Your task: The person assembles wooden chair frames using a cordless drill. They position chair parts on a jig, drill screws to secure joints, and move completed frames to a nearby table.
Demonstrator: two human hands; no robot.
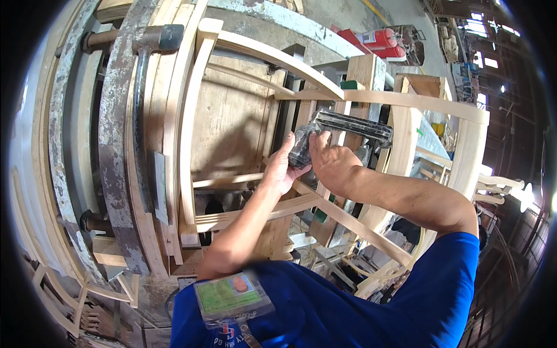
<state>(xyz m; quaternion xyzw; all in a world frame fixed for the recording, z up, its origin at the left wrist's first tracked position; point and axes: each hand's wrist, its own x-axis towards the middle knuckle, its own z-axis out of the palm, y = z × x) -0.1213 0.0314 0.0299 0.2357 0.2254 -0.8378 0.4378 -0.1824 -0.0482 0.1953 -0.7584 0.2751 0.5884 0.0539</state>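
Observation:
A worn black-and-grey nail gun (pixel 355 126), its long magazine stretching to the right, is between my two hands above a pale wooden frame (pixel 187 133). My left hand (pixel 281 169) cups the tool's body from the left, thumb up along its side and fingers underneath. With curled fingers, my right hand (pixel 335 164) grips the body from the right and partly covers it. Beneath both hands, the frame's curved rails and crosspieces surround a flat wooden panel (pixel 232 116). Whether the tool touches the frame cannot be made out.
Left of the frame stand paint-worn metal clamp bars (pixel 119 133), with a dark-handled hammer (pixel 140 116) lying across them. Red fire extinguishers (pixel 383 43) stand on the floor at the far side. Upright timber posts (pixel 464 151) rise on the right. More wooden frames (pixel 75 296) lie at lower left.

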